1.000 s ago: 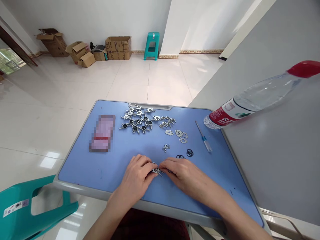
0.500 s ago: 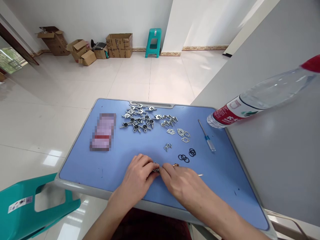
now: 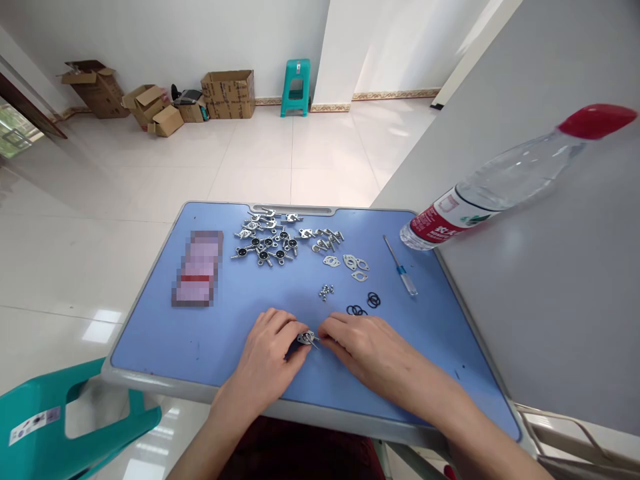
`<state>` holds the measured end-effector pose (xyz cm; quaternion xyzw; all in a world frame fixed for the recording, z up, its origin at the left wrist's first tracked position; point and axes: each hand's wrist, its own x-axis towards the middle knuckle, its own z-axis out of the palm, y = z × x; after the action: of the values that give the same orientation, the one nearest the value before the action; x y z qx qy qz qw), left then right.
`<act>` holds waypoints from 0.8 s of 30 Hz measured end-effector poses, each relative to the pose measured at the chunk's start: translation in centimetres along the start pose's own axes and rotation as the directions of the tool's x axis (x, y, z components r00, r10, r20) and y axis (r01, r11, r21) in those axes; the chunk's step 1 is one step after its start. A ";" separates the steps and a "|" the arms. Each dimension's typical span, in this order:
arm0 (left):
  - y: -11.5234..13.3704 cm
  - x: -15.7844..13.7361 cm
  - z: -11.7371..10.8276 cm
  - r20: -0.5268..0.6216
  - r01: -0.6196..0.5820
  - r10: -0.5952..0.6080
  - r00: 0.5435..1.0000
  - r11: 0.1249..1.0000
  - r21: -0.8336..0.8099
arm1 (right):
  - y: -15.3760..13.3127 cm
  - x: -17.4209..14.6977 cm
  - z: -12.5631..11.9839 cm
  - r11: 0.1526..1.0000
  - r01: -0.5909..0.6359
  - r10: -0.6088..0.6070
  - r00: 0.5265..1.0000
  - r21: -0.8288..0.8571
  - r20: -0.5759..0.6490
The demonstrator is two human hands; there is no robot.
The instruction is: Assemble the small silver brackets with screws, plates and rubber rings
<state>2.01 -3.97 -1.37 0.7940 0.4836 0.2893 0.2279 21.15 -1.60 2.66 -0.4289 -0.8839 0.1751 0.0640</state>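
My left hand [image 3: 273,350] pinches a small metal flanged fitting [image 3: 305,338] between thumb and fingers, just above the near part of the blue table. Its flat oval flange faces up, and a thin pale sliver shows beside it. My right hand [image 3: 357,340] is closed at the fitting's right side, fingertips pressed together; what they hold is hidden. Beyond my hands lie a small heap of screws [image 3: 326,292], black rubber rings [image 3: 373,300] and flat metal gaskets [image 3: 359,276]. Several metal fittings with black round centres [image 3: 263,255] are grouped farther back.
On the right are a screwdriver [image 3: 401,267] with a clear blue handle and a large water bottle [image 3: 450,213] beside a grey panel. A blurred purple item [image 3: 197,270] lies at left. Green stools [image 3: 296,88] and cardboard boxes [image 3: 229,95] stand on the floor.
The fitting in my left hand shows more of its flange now, and my right fingers have drawn slightly away from it. The whole view has shifted a little.
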 end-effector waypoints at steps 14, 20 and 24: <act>-0.1 0.0 -0.1 0.009 -0.027 0.027 1.000 0.999 0.022 | -0.1 0.1 0.3 0.999 -0.011 0.018 0.993 -0.053 0.116; -0.1 0.0 -0.2 0.004 -0.048 0.047 0.999 0.998 0.029 | 0.0 -0.2 0.7 0.998 0.005 0.000 0.997 -0.068 0.073; -0.1 0.2 -0.3 0.008 -0.044 0.044 0.999 0.998 0.035 | 0.0 -0.2 0.8 0.999 0.033 -0.033 0.999 -0.023 0.014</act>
<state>1.84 -3.74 -1.18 0.8094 0.4704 0.2828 0.2090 21.09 -1.99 1.94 -0.4137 -0.8932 0.1670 0.0558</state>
